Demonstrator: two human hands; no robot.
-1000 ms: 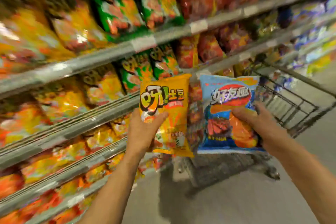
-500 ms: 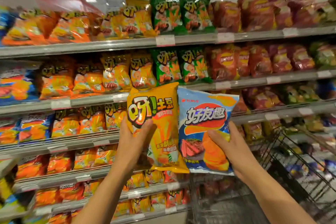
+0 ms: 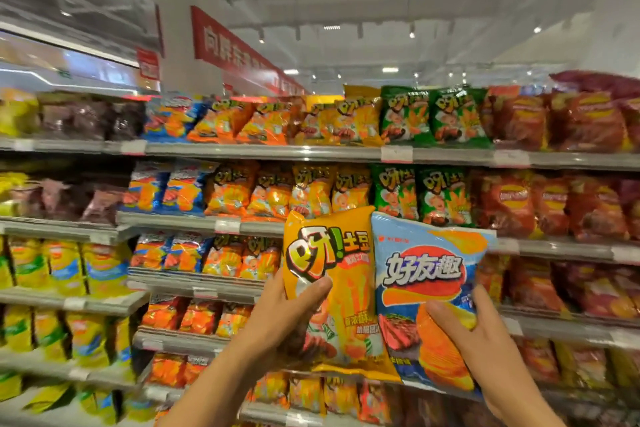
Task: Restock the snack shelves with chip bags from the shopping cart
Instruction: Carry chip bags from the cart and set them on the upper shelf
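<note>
While your left hand [image 3: 289, 319] grips the glossy yellow-orange plastic chip bag [image 3: 332, 291] low on its left edge, thumb across the front and fingers hidden behind, your right hand [image 3: 479, 340] clasps the glossy light-blue plastic chip bag [image 3: 426, 274] at its lower right, thumb pressed on the printed chips. Both bags stand upright in the lower centre of the frame, side by side, the blue bag's left edge tucked just behind or against the yellow one; which overlaps is hard to tell.

Behind them run the grey metal snack shelves [image 3: 263, 151], tier on tier across the frame, with white price tags on their front lips. Matching blue bags on the shelves [image 3: 176, 187] sit left of centre, rows of orange and yellow bags [image 3: 277, 189] stand directly above your left hand, green bags [image 3: 420, 194] above your right, and dark red bags [image 3: 540, 204] fill the right side. The held bags cover part of the middle tiers. A red hanging banner with white lettering [image 3: 225, 45] slants across the upper left, below a white ceiling.

Both forearms rise from the bottom edge, angled inward and upward, wrists raised toward the shelves.
</note>
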